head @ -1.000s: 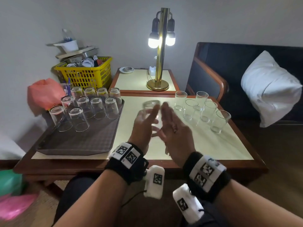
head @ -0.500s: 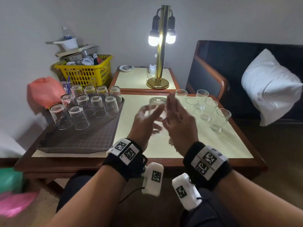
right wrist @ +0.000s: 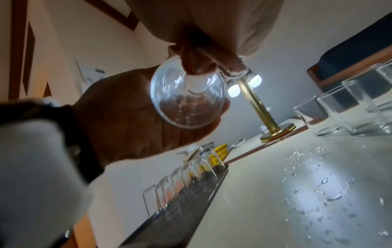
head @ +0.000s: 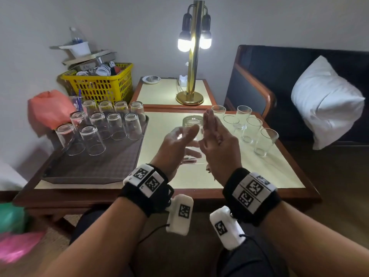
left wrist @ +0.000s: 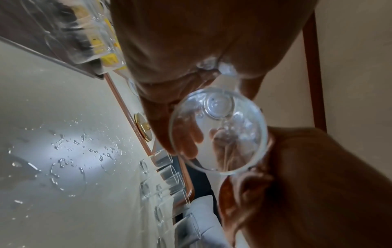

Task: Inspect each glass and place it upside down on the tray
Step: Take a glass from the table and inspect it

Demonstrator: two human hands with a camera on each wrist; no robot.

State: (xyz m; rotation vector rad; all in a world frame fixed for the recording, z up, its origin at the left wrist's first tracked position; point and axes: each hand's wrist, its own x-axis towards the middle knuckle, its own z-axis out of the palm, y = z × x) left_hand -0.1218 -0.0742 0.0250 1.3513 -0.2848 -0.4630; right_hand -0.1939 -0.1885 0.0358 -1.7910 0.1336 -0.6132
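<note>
Compared with a second ago: lifted a little higher and nearer the person, with the glass (head: 192,136) tipped so its thick base points far and up and its mouth faces back toward the wrists. Much the same as half a second ago.

Clamped between two flat palms above the middle of the table (head: 259,176), touching nothing else. Left hand (head: 175,144) pressed against the glass's left wall, fingers straight, thumb stretched along the top. Right hand (head: 217,144) pressed against the right wall, fingers straight and pointing far. No curl around the glass from either side. Seen mouth-on from the left wrist (left wrist: 218,134).

To the left: brown tray (head: 89,170) with ten upturned glasses (head: 115,126) crowded into its far half, near half bare, right rim just left of the left hand. To the right and far: five upright glasses (head: 249,128) in a cluster, closest one just beyond the right fingertips. Directly below the hands: bare tabletop scattered with water droplets (left wrist: 80,151). Beyond the far edge: brass lamp (head: 192,76) on a second small table, well apart.
</note>
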